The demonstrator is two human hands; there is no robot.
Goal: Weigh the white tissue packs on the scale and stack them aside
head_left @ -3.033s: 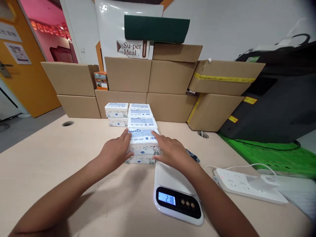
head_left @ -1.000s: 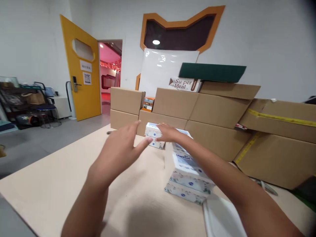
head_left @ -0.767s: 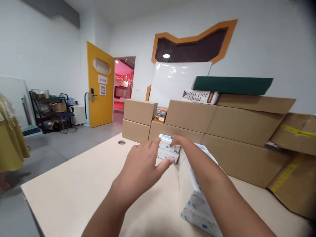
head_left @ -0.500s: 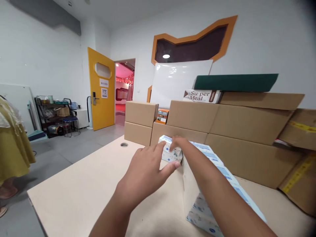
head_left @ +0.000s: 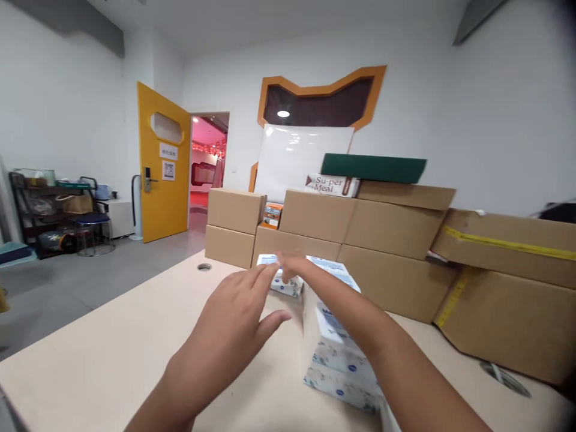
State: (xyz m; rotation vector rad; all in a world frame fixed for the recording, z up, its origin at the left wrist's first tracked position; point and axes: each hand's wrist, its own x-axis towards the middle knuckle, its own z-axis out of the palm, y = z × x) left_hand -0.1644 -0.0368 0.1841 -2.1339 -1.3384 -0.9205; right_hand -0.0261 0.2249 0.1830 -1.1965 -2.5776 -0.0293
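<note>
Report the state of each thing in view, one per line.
Yellow door: open.
Near tissue packs: stacked two high.
Far tissue packs: partly hidden.
Left hand: open, thumb apart.
Right hand: by the far tissue packs, grip unclear.
Cardboard boxes: stacked.
Green box: lying atop the stack.
Orange box: upright.
Stool: upright.

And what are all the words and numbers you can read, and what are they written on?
"Su-per Meal": on the white box; small print on its brown stripe is unreadable.
White packs: the printing is too blurred to read safely.
Two door signs: too small to read.
Orange box: too small to read.
Yellow tape: any print is too blurred.
Numbers: none I can read.
</note>
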